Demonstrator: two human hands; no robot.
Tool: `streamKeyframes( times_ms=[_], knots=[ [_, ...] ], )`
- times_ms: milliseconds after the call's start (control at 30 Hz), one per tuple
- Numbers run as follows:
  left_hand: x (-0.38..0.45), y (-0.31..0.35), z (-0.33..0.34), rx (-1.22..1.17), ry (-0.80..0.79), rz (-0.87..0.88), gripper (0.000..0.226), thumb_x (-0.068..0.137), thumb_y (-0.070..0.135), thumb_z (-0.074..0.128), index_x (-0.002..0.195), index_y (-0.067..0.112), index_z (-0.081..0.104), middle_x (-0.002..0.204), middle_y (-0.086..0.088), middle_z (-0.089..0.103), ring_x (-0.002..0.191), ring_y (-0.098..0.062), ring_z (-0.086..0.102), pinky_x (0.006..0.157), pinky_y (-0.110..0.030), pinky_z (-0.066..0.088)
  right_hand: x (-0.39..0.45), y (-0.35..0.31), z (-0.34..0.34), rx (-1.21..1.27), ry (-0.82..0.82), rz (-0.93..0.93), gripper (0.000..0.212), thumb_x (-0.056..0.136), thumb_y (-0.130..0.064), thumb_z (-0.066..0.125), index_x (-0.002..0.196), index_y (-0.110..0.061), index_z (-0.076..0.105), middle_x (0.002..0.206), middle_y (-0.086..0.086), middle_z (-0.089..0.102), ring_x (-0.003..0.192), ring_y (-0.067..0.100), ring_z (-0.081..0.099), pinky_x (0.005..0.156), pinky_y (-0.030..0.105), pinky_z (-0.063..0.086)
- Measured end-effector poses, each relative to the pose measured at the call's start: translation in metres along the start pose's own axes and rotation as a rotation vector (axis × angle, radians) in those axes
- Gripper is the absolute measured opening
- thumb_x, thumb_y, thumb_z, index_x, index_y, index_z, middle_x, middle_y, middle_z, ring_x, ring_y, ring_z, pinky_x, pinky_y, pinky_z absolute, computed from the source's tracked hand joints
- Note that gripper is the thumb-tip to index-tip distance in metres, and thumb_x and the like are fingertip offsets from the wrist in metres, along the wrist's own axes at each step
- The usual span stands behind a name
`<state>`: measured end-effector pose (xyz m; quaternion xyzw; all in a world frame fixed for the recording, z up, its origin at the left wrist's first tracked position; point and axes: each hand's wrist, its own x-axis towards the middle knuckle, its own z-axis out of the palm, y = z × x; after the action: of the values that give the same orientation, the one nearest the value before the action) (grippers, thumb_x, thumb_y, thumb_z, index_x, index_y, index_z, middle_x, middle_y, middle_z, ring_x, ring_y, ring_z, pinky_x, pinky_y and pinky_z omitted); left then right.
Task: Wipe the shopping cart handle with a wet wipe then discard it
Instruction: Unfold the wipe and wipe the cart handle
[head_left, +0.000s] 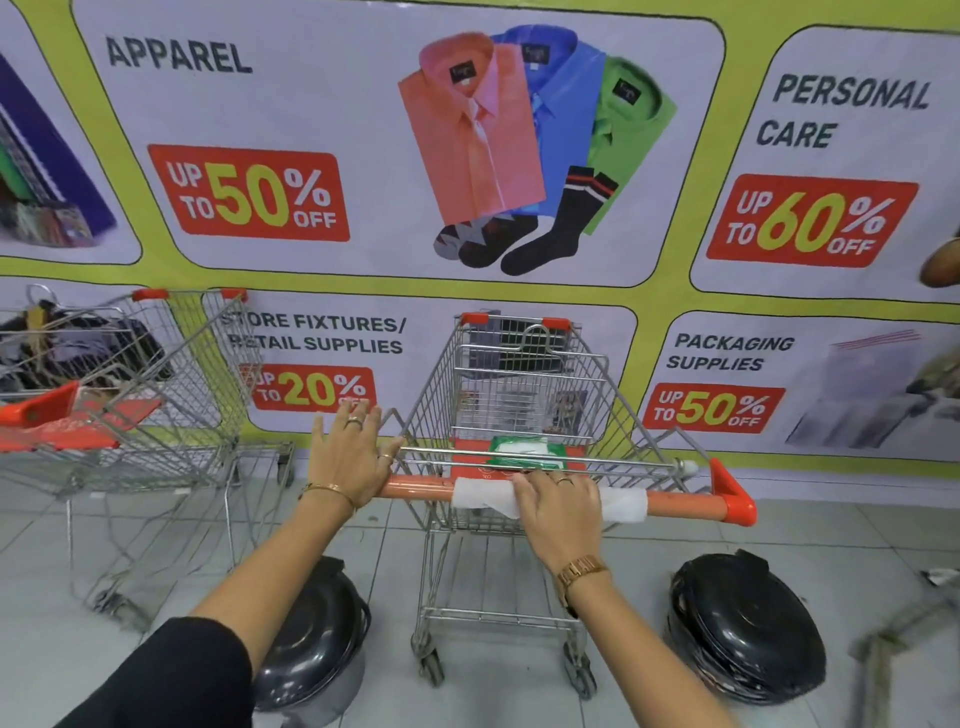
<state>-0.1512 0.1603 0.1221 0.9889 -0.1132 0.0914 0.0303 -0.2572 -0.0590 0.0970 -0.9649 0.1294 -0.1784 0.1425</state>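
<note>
A wire shopping cart (524, 374) stands in front of me with an orange handle (680, 503) running across. A white wet wipe (623, 504) is draped over the middle of the handle. My right hand (558, 506) lies flat on the wipe, pressing it onto the bar. My left hand (350, 457) rests at the handle's left end with fingers spread, holding nothing. A green pack of wipes (519, 451) lies on the cart's red child seat, just behind the handle.
Two black lidded bins stand on the tiled floor, one at lower left (311, 639) and one at lower right (748, 629). A second cart (119, 384) with dark items is parked to the left. A poster wall (363, 156) closes off the back.
</note>
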Motion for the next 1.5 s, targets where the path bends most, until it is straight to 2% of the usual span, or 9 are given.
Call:
streamKeyframes(
  times_ms=[100, 300, 467, 667, 800, 967, 1200, 1333, 1500],
  knots=[
    [0.0, -0.005, 0.011, -0.112, -0.117, -0.092, 0.061, 0.094, 0.048, 0.021, 0.148, 0.018, 0.013, 0.159, -0.001, 0.011, 0.147, -0.02, 0.002, 0.117, -0.054, 0.006, 0.001, -0.03, 0.011, -0.036, -0.001, 0.083, 0.052, 0.088, -0.056, 0.036, 0.093, -0.017, 0.07, 0.091, 0.007, 0.072, 0.09, 0.027, 0.058, 0.089, 0.038, 0.036],
    [0.0, -0.007, 0.012, -0.095, -0.14, -0.114, 0.06, 0.095, 0.044, 0.017, 0.148, 0.02, 0.003, 0.16, 0.0, -0.001, 0.146, -0.019, -0.006, 0.116, -0.056, -0.001, 0.001, -0.094, 0.029, -0.038, -0.077, -0.009, 0.062, 0.079, -0.067, 0.033, 0.089, -0.019, 0.071, 0.085, 0.01, 0.073, 0.087, 0.029, 0.059, 0.083, 0.042, 0.041],
    [0.002, -0.01, 0.01, -0.063, -0.118, -0.108, 0.059, 0.095, 0.043, 0.015, 0.148, 0.021, 0.005, 0.16, 0.0, 0.0, 0.146, -0.019, -0.007, 0.115, -0.057, -0.003, -0.004, -0.039, 0.02, -0.08, 0.053, -0.019, 0.046, 0.083, -0.049, 0.036, 0.081, -0.018, 0.07, 0.073, 0.008, 0.071, 0.073, 0.028, 0.061, 0.076, 0.037, 0.046],
    [0.002, -0.007, 0.012, -0.069, -0.108, -0.089, 0.059, 0.096, 0.043, 0.017, 0.148, 0.02, 0.003, 0.16, 0.0, -0.002, 0.146, -0.02, -0.008, 0.116, -0.055, -0.004, -0.004, -0.058, 0.028, -0.004, 0.108, 0.149, 0.038, 0.082, -0.031, 0.039, 0.087, -0.015, 0.072, 0.081, 0.013, 0.072, 0.083, 0.033, 0.062, 0.091, 0.046, 0.043],
    [0.002, -0.009, 0.014, -0.103, -0.098, -0.098, 0.058, 0.096, 0.042, 0.017, 0.148, 0.019, 0.004, 0.16, 0.0, 0.0, 0.146, -0.02, -0.009, 0.115, -0.056, -0.005, -0.003, -0.106, 0.033, 0.015, 0.039, 0.014, 0.046, 0.081, -0.042, 0.033, 0.077, -0.019, 0.072, 0.069, 0.007, 0.071, 0.072, 0.028, 0.061, 0.081, 0.042, 0.047],
    [0.004, -0.011, 0.017, -0.085, -0.085, -0.097, 0.059, 0.096, 0.043, 0.015, 0.148, 0.019, 0.004, 0.159, 0.0, 0.0, 0.146, -0.019, -0.01, 0.115, -0.055, -0.006, 0.008, -0.061, 0.024, -0.059, 0.065, 0.02, 0.048, 0.079, -0.034, 0.03, 0.06, -0.013, 0.069, 0.053, 0.007, 0.067, 0.058, 0.024, 0.053, 0.062, 0.03, 0.034],
    [0.0, -0.003, 0.017, -0.109, -0.064, -0.1, 0.059, 0.096, 0.043, 0.016, 0.148, 0.018, 0.004, 0.159, 0.001, 0.001, 0.146, -0.019, -0.008, 0.115, -0.053, -0.007, 0.001, -0.065, 0.024, -0.065, 0.1, 0.151, 0.04, 0.083, -0.028, 0.033, 0.072, -0.013, 0.069, 0.068, 0.012, 0.069, 0.071, 0.031, 0.059, 0.084, 0.04, 0.041],
    [0.002, -0.005, 0.017, -0.092, -0.055, -0.106, 0.06, 0.095, 0.044, 0.015, 0.148, 0.017, 0.003, 0.159, 0.001, 0.001, 0.146, -0.019, -0.009, 0.115, -0.054, -0.006, -0.001, -0.105, 0.03, -0.038, 0.012, 0.033, 0.037, 0.083, -0.031, 0.036, 0.075, -0.018, 0.07, 0.07, 0.007, 0.071, 0.07, 0.03, 0.064, 0.082, 0.045, 0.05],
    [0.004, -0.007, 0.017, -0.078, -0.066, -0.11, 0.062, 0.095, 0.045, 0.014, 0.148, 0.017, 0.004, 0.159, 0.0, 0.001, 0.146, -0.02, -0.008, 0.115, -0.056, -0.005, 0.0, -0.052, 0.027, -0.103, 0.014, 0.036, 0.043, 0.087, -0.033, 0.03, 0.094, -0.014, 0.068, 0.083, 0.013, 0.07, 0.078, 0.031, 0.062, 0.081, 0.042, 0.048]
  ],
)
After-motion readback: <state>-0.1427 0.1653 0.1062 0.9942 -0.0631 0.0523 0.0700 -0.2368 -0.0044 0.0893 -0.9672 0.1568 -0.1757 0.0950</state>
